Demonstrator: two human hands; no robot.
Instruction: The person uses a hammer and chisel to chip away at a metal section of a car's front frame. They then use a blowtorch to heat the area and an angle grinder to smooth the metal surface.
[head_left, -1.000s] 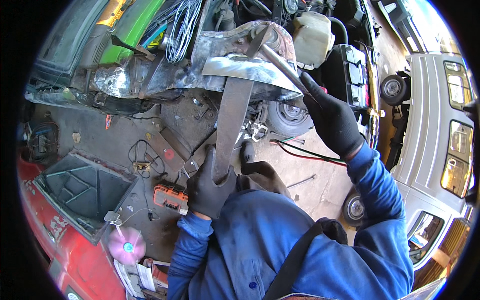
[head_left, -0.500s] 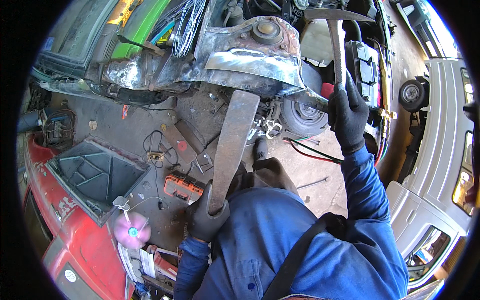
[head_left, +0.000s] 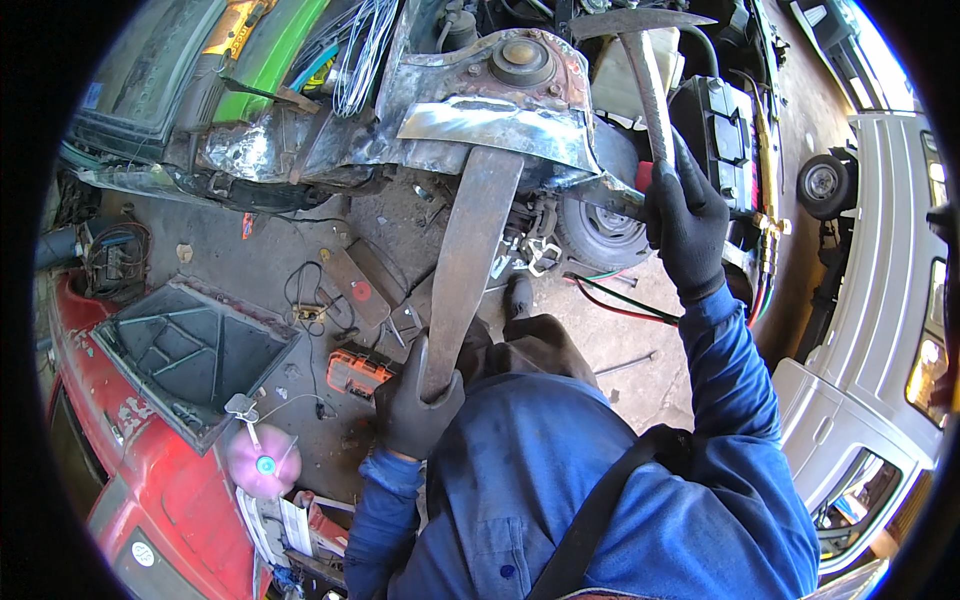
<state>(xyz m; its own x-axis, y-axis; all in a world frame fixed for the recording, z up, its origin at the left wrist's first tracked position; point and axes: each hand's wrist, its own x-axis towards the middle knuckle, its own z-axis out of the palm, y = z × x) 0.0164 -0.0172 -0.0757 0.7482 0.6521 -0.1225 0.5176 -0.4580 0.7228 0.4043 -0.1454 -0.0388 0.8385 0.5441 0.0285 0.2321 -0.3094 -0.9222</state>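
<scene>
In a dark glove, my left hand (head_left: 416,405) is closed round the near end of a wide, flat steel bar (head_left: 468,260). The bar's far end meets the lower edge of a shiny bare-metal patch (head_left: 495,128) on the car's inner wing panel (head_left: 440,85); I cannot tell whether it touches or lies just beneath. My right hand (head_left: 690,225), also gloved, grips the handle of a body hammer (head_left: 648,85) with a long, pointed head. The hammer is raised above the engine bay, right of the patch. A round strut mount (head_left: 522,62) sits behind the patch.
A black battery (head_left: 715,140) stands right of the hammer, and hoses (head_left: 625,300) hang below it. On the floor lie an orange case (head_left: 360,372), a cable (head_left: 310,290) and a dark panel (head_left: 200,350). A red car body (head_left: 180,490) is at left, a silver van (head_left: 860,300) at right.
The steel bar has moved forward with my left hand, its far end now at the patch's lower edge. My right hand and the hammer have shifted slightly left.
</scene>
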